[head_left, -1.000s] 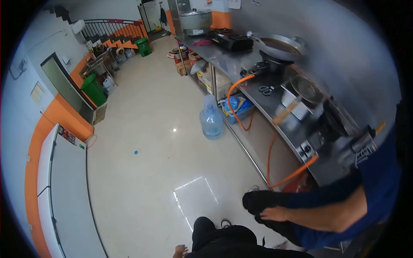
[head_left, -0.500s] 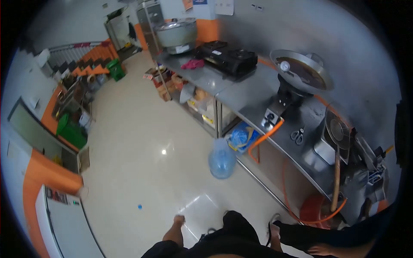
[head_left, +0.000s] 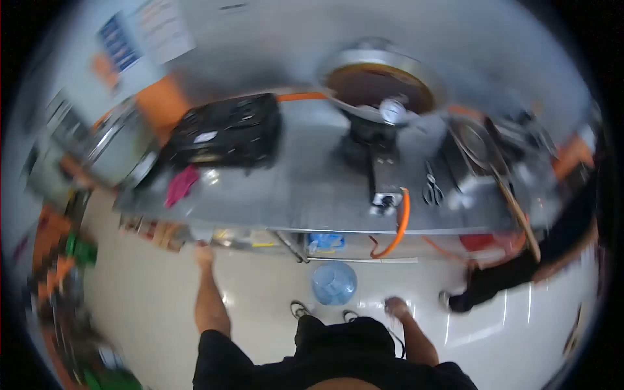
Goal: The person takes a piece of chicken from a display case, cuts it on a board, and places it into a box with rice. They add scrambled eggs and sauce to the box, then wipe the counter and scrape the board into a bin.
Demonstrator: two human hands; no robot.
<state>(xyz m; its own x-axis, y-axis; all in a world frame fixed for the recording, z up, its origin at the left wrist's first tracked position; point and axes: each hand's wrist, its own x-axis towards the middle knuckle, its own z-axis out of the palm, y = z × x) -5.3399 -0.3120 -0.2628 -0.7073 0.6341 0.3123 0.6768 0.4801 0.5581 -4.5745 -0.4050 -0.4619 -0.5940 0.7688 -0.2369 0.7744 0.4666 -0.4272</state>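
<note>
My left hand [head_left: 203,251] hangs in front of the steel table's lower shelf, apart from the table, its fingers smeared. Over the floor to the right of the blue water jug [head_left: 334,283] is my right hand [head_left: 396,308], also blurred. I can make out nothing held in either. On the steel table [head_left: 312,188], a wide wok [head_left: 331,97] of dark liquid sits on a single gas burner [head_left: 383,170], with a round dial thermometer [head_left: 392,110] at its near rim. Scissors [head_left: 433,193] lie to the right of the burner.
A black two-burner stove [head_left: 224,133] and a pink cloth [head_left: 181,186] are on the table's left part. A wooden-handled strainer [head_left: 515,211] projects over the front edge at right. An orange hose [head_left: 402,227] loops below. Another person's dark-clothed leg [head_left: 497,286] is close on my right.
My view has swung right to face the table squarely, and the jug is now just ahead of my feet. My left arm reaches farther forward; my right hand has come into view.
</note>
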